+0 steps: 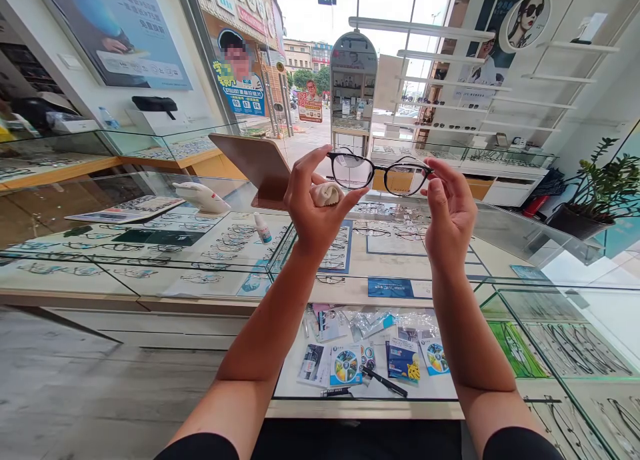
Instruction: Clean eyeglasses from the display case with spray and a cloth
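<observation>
Up in front of me, above the glass counter, is a pair of black-framed eyeglasses [379,169], its lenses facing the shop window. My left hand [316,197] grips the frame's left end between its fingers, with a crumpled pale cloth [327,193] tucked in the same hand. At the other end, my right hand [450,213] pinches the frame's right corner with thumb and fingers. Behind my left hand stands a brown tabletop mirror or panel [255,163], partly covered by that hand. A small white bottle [262,228] stands on the counter left of my left forearm.
Glass display cases [200,247] full of eyeglasses spread across both sides. Leaflets [346,365] and a black pen [384,382] lie on the surface below my hands. A white hand-shaped stand [203,199] sits at left; a potted plant [595,193] is at right.
</observation>
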`<state>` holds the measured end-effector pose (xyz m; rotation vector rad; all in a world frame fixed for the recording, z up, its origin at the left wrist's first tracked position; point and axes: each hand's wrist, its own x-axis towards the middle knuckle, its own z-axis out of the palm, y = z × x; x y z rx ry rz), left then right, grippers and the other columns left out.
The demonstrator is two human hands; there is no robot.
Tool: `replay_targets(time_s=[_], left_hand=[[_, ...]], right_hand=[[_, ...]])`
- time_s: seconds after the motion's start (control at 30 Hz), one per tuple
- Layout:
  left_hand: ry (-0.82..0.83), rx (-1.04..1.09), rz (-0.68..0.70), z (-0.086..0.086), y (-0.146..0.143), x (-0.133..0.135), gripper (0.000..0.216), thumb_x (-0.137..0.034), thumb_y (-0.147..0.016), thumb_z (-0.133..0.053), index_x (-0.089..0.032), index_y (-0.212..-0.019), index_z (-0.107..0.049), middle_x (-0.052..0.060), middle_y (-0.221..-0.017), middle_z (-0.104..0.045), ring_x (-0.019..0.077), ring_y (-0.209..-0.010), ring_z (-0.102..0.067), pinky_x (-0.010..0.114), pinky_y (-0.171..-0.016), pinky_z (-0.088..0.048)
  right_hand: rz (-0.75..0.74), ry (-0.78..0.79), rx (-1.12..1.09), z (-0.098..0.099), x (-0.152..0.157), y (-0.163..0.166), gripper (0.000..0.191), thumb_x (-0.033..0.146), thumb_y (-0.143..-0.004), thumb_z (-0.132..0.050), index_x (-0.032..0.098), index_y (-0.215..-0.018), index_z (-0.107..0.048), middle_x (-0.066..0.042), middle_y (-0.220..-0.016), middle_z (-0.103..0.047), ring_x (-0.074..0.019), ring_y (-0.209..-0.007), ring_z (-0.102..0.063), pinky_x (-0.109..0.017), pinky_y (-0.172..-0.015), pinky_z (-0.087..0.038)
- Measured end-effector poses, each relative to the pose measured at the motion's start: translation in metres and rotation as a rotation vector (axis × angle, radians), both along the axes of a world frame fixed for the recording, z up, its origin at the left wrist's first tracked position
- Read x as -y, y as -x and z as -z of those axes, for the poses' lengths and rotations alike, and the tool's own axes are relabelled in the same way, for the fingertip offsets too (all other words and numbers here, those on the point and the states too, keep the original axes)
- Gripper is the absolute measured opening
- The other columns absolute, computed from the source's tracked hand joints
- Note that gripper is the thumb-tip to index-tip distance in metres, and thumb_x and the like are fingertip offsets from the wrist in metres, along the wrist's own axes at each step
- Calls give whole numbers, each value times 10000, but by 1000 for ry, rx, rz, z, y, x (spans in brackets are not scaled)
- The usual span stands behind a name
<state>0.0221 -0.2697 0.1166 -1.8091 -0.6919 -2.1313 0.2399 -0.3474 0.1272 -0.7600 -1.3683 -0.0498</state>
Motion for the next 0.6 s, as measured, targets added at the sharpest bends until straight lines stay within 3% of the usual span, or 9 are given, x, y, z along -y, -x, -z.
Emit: replay_targets(time_s=[0.2, 0.47, 0.6], left_hand=[[-47, 29, 164, -3, 1, -7, 763, -819, -911, -846, -328, -1454, -631, 84, -1446, -784, 217, -1042, -752, 388, -716, -581], [73, 33, 186, -1, 4, -11, 699, -678, -904, -925, -374, -1463, -639, 115, -1427, -784, 293, -1289, -750, 424, -874, -662], [64, 40, 119, -5, 0, 2, 724, -750, -892, -902, -345, -1438, -653, 106, -1421, -765, 252, -1045, -751, 434, -826, -628]], right_hand=[[56, -32, 19, -5, 9, 5, 382, 464, -1141, -536, 309, -1418, -749, -108, -1396, -772, -289, -1316, -753, -511, -1063, -653], [34, -67, -14, -6, 12, 5, 318, 474, -1118, -597, 305, -1307, -789, -98, -1292, -792, -281, -1250, -772, -518, -1078, -641], [-6, 0, -54, -2, 2, 2, 344, 513, -1123, -585, 306, -1323, -774, -91, -1296, -808, -275, -1247, -786, -497, -1048, -652]])
